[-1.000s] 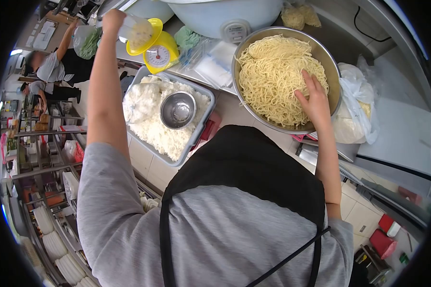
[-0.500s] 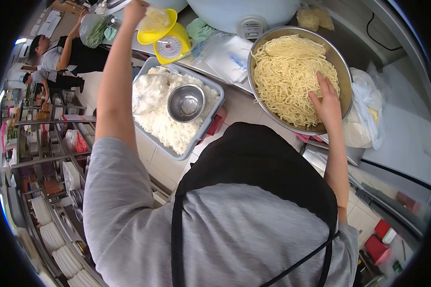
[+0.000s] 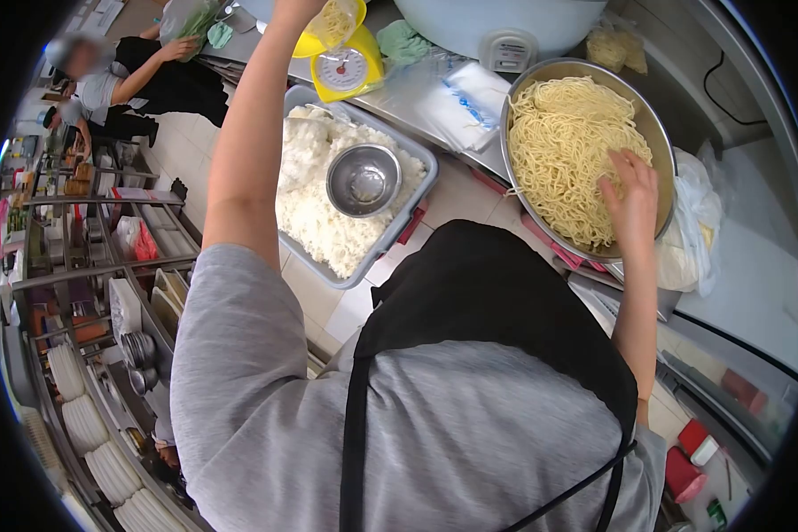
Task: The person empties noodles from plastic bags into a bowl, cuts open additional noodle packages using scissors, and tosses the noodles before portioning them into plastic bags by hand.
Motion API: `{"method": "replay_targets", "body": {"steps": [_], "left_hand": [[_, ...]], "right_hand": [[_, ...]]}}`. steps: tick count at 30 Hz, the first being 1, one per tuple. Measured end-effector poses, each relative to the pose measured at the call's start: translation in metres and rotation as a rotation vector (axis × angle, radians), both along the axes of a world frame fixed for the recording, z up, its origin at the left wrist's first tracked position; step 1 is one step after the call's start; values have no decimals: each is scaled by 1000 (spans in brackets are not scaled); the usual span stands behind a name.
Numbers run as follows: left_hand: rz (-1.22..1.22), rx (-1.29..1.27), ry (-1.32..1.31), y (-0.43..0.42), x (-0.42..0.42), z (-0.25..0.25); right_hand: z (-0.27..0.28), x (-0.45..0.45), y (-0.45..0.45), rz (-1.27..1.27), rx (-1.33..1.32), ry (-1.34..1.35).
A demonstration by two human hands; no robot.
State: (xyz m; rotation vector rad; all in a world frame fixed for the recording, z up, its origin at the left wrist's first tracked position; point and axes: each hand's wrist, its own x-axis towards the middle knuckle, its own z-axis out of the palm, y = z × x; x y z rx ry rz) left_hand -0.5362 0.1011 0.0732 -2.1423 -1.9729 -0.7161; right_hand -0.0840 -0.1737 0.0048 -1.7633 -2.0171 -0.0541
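Observation:
My right hand (image 3: 634, 199) is at the right side of a wide metal bowl (image 3: 668, 182) heaped with pale yellow noodles (image 3: 572, 151). Its fingers are stretched out over the noodles, and nothing shows gripped in them. My left hand (image 3: 300, 9) is at the top edge of the view, its fingers cut off. Close beside it, a clear bag of noodles (image 3: 335, 25) rests on the pan of a yellow dial scale (image 3: 346, 71). Clear plastic bags (image 3: 474, 102) lie on the counter between scale and bowl.
A grey tub (image 3: 424, 182) of white rice (image 3: 328, 226) holds a small metal bowl (image 3: 363, 180). A large pale blue container (image 3: 496, 22) stands behind. White plastic bags (image 3: 696, 222) sit right of the noodle bowl. At left are shelves with stacked plates (image 3: 84, 421) and other people (image 3: 106, 93).
The whole view has shifted, so the counter items appear farther right. My right hand's fingers have lifted slightly and drawn toward the bowl's right rim. My left hand is now mostly out of view.

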Motion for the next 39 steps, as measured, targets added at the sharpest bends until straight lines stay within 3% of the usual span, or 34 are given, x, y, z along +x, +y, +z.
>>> {"method": "replay_targets", "body": {"steps": [4, 8, 11, 13, 14, 16, 17, 19, 20, 24, 28, 29, 32, 33, 37, 39], "left_hand": [[-67, -261, 131, -24, 13, 26], [-307, -50, 320, -54, 23, 42], [-271, 37, 207, -73, 32, 51], [-123, -308, 439, -69, 28, 45], [-126, -304, 439, -71, 29, 39], [58, -12, 401, -78, 29, 15], [58, -9, 401, -50, 7, -7], [258, 111, 172, 31, -47, -43], [253, 115, 170, 27, -40, -26], [-58, -105, -332, -27, 12, 84], [-424, -234, -776, -68, 59, 124], [-544, -328, -960, -75, 71, 124], [-807, -561, -1090, -90, 103, 110], [-849, -566, -1095, -96, 120, 99], [-897, -785, -1297, -130, 189, 53], [-894, -919, -1248, -142, 212, 34]], "right_hand": [[3, -26, -3, 89, -87, 0], [-1, -38, -5, 83, -152, -98], [-5, -41, -7, 67, -175, -190], [-16, -37, -2, 102, -171, -281], [-13, -34, 0, 98, -168, -282], [3, -27, 5, 123, -166, -174], [15, -22, 9, 121, -163, -174], [52, -12, 15, 120, -34, 47], [73, -9, 16, 94, -46, 72], [129, 17, 23, 77, 6, 269], [178, 34, 25, 81, 68, 188], [186, 42, 29, 112, 74, 232], [213, 61, 36, 208, 131, 107], [229, 26, 18, 90, 218, 259], [252, 38, 30, 28, 30, 467], [265, 39, 35, 15, -33, 541]]}}
